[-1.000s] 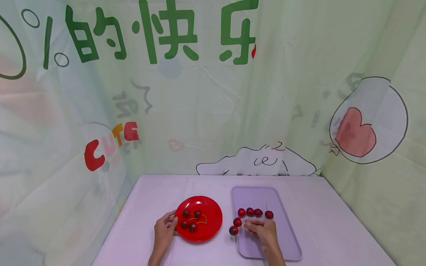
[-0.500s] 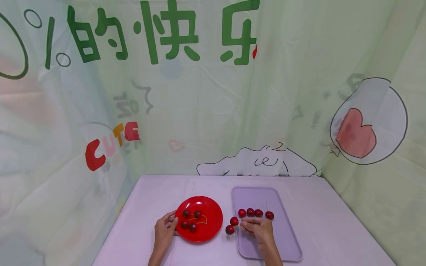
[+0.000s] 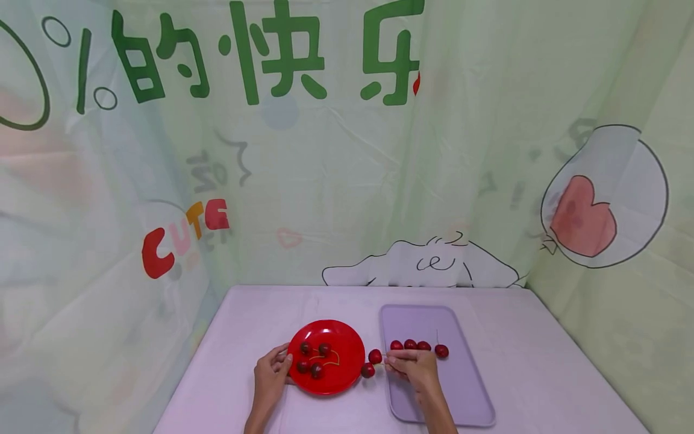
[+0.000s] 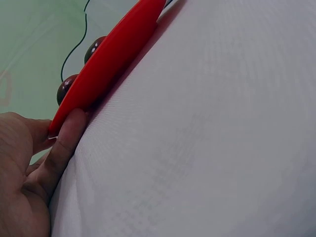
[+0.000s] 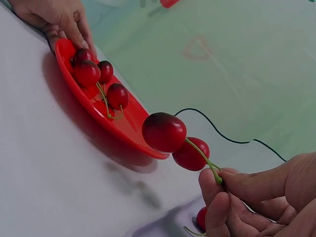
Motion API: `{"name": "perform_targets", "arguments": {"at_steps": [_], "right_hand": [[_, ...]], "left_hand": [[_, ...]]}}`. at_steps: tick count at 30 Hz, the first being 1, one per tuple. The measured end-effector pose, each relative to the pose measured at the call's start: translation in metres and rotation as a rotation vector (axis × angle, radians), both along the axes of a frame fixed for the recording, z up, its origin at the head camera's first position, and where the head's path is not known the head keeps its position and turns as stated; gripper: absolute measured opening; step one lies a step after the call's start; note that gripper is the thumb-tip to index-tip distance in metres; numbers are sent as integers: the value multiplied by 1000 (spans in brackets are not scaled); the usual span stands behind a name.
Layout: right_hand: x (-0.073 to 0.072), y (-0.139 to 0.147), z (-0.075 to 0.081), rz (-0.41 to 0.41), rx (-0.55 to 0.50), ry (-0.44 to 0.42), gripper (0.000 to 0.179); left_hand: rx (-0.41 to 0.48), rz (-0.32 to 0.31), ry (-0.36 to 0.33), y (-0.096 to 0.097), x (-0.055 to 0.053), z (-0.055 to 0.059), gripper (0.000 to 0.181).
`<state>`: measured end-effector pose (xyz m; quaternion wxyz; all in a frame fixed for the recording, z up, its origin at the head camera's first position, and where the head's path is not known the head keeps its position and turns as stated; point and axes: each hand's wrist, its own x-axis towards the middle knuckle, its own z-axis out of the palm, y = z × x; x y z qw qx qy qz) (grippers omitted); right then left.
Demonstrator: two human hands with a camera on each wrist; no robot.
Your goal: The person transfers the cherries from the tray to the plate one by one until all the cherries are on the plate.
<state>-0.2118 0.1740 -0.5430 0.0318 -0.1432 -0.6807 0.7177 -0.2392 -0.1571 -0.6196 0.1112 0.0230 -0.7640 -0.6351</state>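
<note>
My left hand (image 3: 270,377) grips the left rim of a red plate (image 3: 347,340). In the left wrist view, a finger (image 4: 71,128) reaches under the plate's edge. Several dark red cherries (image 3: 317,370) with green stems lie on the plate's left half. Between thumb and fingertips, my right hand (image 3: 422,371) pinches the joined stems (image 5: 201,154) of two cherries (image 5: 164,132). This pair hangs off the table close to the plate's right rim; the right wrist view shows its shadow on the cloth below.
A light purple tray (image 3: 466,392) lies right of the plate, partly under my right hand. Several cherries (image 3: 424,346) form a row across it, and one at the right (image 3: 441,351) has its stem upright. Printed curtains (image 3: 347,181) enclose the table (image 3: 542,374) at the back and sides.
My right hand has moved left with the pair of cherries, from over the tray's left edge to the plate's right rim. My left hand keeps its grip on the plate.
</note>
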Motion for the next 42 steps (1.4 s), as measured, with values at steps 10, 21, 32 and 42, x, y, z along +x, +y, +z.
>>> {"name": "perform_targets", "arguments": {"at_steps": [10, 21, 32, 42], "right_hand": [[-7, -12, -3, 25, 11, -1, 25], [-10, -27, -7, 55, -17, -3, 26], [-15, -36, -9, 66, -4, -21, 28], [-16, -39, -12, 83, 73, -22, 25]], "left_hand": [[-29, 18, -24, 0, -3, -1, 36], [-16, 8, -34, -1, -4, -3, 37], [-30, 16, -31, -2, -5, -8, 36], [-45, 19, -28, -1, -3, -4, 37]]}}
